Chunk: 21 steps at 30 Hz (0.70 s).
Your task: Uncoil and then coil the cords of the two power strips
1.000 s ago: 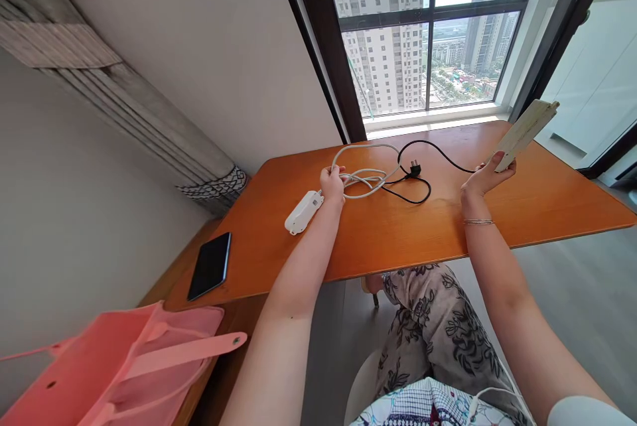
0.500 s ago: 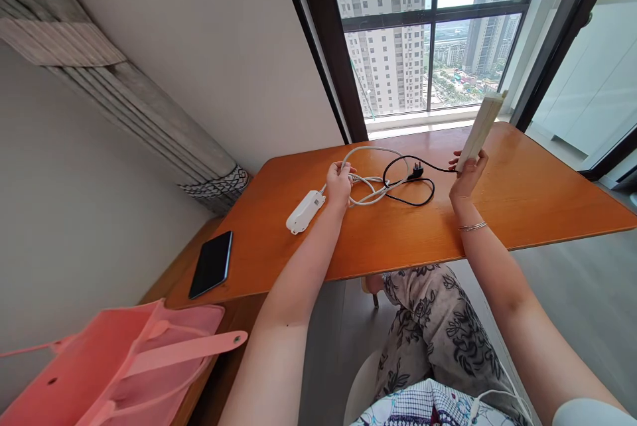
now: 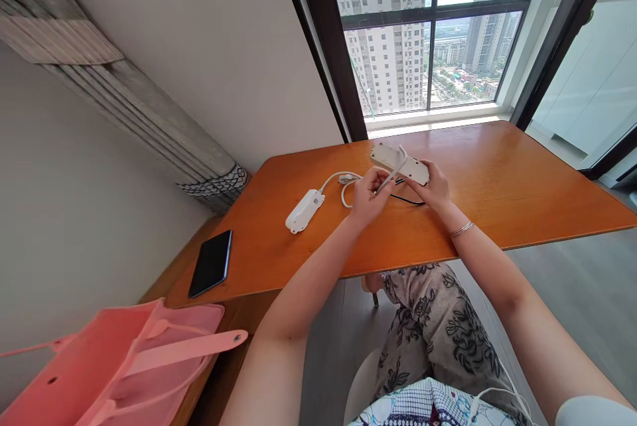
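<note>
Above the middle of the wooden table, my right hand point(image 3: 432, 188) grips one end of a long off-white power strip point(image 3: 393, 159). Close beside it, my left hand point(image 3: 369, 195) pinches a white cable point(image 3: 397, 172), part of which crosses in front of the strip. A smaller white power strip point(image 3: 305, 211) lies on the table left of my left hand; a white cord point(image 3: 332, 176) runs from it toward that hand. Under the hands, a black cable point(image 3: 408, 200) shows only in part, and its plug is hidden.
The wooden table point(image 3: 522, 194) stands against a window point(image 3: 432, 34). A dark-screened tablet or phone point(image 3: 211, 263) lies at its left edge. Nearer to me at lower left is an open pink bag point(image 3: 129, 353). My legs point(image 3: 432, 326) are below the table's front edge.
My right hand has brought the long strip left and down, from upright to nearly level. My left hand has moved right with the white cable, and the two hands are now close together.
</note>
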### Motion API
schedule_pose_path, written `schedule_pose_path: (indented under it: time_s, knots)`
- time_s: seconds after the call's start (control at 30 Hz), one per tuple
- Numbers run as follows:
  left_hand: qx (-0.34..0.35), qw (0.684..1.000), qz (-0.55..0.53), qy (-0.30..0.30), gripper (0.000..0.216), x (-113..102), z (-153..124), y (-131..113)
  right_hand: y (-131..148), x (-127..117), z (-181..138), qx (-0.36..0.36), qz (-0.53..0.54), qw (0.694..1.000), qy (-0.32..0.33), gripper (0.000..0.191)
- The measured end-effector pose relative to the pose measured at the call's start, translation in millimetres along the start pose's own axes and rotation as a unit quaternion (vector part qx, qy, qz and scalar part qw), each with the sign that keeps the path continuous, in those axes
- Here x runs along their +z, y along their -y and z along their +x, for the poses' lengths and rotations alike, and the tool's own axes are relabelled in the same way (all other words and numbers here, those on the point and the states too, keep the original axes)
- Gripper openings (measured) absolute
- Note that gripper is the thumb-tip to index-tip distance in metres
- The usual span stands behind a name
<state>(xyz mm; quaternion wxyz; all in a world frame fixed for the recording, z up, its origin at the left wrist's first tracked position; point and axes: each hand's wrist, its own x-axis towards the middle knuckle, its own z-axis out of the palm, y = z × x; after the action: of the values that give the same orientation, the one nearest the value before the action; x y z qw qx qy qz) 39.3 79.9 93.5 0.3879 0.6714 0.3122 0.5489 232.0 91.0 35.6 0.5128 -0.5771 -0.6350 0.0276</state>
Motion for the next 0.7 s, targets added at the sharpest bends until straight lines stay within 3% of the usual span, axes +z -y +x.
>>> schedule_pose_path:
  time_s: [0.07,0.13,0.23,0.43,0.53,0.63,0.7]
  knots:
    - [-0.093,0.990,-0.028,0.101,0.044,2,-3,4,-3,3,-1,0.017,0.015,1.000,-0.017,0.063]
    - [-0.214,0.963,-0.062,0.152,0.055,3,-2,7,-4,4,-2,0.015,0.021,0.999,-0.022,0.071]
    - [-0.314,0.938,-0.091,0.117,0.050,4,4,10,-1,7,-6,-0.010,0.019,1.000,-0.002,0.080]
    - [-0.234,0.969,-0.076,-0.010,0.037,2,12,22,13,7,-10,-0.100,0.002,0.994,0.051,0.086]
    - [-0.162,0.987,-0.008,0.001,0.038,1,8,30,19,4,-12,-0.165,-0.036,0.984,0.051,0.079]
    - [-0.095,0.993,0.050,0.049,0.038,-1,2,37,20,2,-12,-0.240,-0.050,0.968,0.045,0.055]
    - [-0.075,0.995,0.050,0.040,0.041,-4,1,41,18,1,-10,-0.265,-0.033,0.964,0.015,0.037]
